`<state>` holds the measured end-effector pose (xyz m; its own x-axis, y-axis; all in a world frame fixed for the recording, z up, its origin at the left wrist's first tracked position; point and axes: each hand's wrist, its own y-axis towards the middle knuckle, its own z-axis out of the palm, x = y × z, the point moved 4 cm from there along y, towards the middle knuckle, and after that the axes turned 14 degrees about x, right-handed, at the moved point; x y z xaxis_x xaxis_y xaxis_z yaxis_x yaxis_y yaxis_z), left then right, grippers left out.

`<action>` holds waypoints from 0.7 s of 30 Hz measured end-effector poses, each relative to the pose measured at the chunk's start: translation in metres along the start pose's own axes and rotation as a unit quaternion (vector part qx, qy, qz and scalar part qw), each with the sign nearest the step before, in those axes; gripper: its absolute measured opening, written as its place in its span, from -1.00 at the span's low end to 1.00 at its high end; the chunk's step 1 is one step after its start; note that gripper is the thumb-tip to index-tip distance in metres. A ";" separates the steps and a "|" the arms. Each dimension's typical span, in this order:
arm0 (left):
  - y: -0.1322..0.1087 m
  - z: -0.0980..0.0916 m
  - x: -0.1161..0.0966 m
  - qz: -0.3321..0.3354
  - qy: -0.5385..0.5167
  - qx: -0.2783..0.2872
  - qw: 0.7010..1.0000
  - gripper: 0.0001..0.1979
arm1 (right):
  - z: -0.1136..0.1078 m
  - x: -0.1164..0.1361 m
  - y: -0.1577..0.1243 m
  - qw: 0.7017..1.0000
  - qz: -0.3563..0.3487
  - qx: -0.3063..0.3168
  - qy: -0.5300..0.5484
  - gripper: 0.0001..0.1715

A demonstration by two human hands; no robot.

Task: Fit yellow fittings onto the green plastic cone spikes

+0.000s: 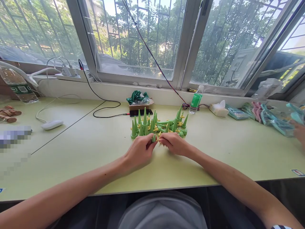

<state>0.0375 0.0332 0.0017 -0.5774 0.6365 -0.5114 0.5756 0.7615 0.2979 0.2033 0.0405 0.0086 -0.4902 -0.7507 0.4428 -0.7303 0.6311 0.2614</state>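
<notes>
- here's the left hand (pixel 139 150), grip closed round a green spike (pixel 153 138), tip up, seemingly to steady it low over the desk (pixel 95 143)
- and opposite, the right hand (pixel 175 143), fingertips pinched on a small yellow bit (pixel 158 140), mostly hidden
- the other spikes (pixel 145 119) crowd just beyond the hands, probably for easy reach
- forearms slant inward from both sides, wrists low, the two grips almost meeting!
</notes>
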 end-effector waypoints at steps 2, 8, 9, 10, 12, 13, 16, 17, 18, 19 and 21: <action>0.000 -0.001 0.000 -0.003 0.004 -0.003 1.000 -0.84 | 0.000 0.001 0.000 1.000 0.005 -0.006 0.003 -0.68; -0.001 -0.003 -0.001 -0.014 0.007 -0.012 1.000 -0.85 | 0.000 0.000 -0.001 0.999 0.022 -0.031 0.006 -0.91; -0.001 -0.003 -0.001 -0.014 0.008 -0.012 1.000 -0.85 | 0.000 0.000 -0.002 0.999 0.019 -0.033 0.004 -0.93; -0.001 -0.002 -0.001 -0.012 0.009 -0.011 1.000 -0.85 | 0.001 -0.001 -0.002 0.999 0.015 -0.034 0.003 -0.94; -0.001 -0.002 0.000 -0.008 0.011 -0.010 1.000 -0.85 | 0.002 -0.003 -0.002 0.999 0.006 -0.035 0.000 -0.94; -0.001 -0.001 0.000 -0.007 0.011 -0.011 1.000 -0.85 | 0.002 -0.004 -0.002 0.999 0.002 -0.035 -0.002 -0.93; -0.001 -0.001 0.001 -0.003 0.012 -0.011 1.000 -0.84 | 0.003 -0.006 -0.002 0.999 -0.007 -0.033 -0.010 -0.89; -0.001 -0.001 0.001 -0.002 0.012 -0.010 1.000 -0.83 | 0.003 -0.006 -0.002 0.999 -0.009 -0.031 -0.012 -0.88; -0.001 -0.001 0.001 -0.001 0.012 -0.010 1.000 -0.82 | 0.003 -0.006 -0.002 0.999 -0.011 -0.028 -0.013 -0.87; -0.001 -0.001 0.000 0.000 0.011 -0.009 1.000 -0.82 | 0.003 -0.006 -0.001 0.999 -0.013 -0.025 -0.014 -0.85; -0.001 -0.001 0.000 0.002 0.009 -0.007 1.000 -0.81 | 0.003 -0.005 -0.001 1.000 -0.014 -0.019 -0.016 -0.83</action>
<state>0.0368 0.0330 0.0019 -0.5864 0.6408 -0.4955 0.5693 0.7611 0.3107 0.2050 0.0425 0.0032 -0.4855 -0.7731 0.4083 -0.7253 0.6169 0.3055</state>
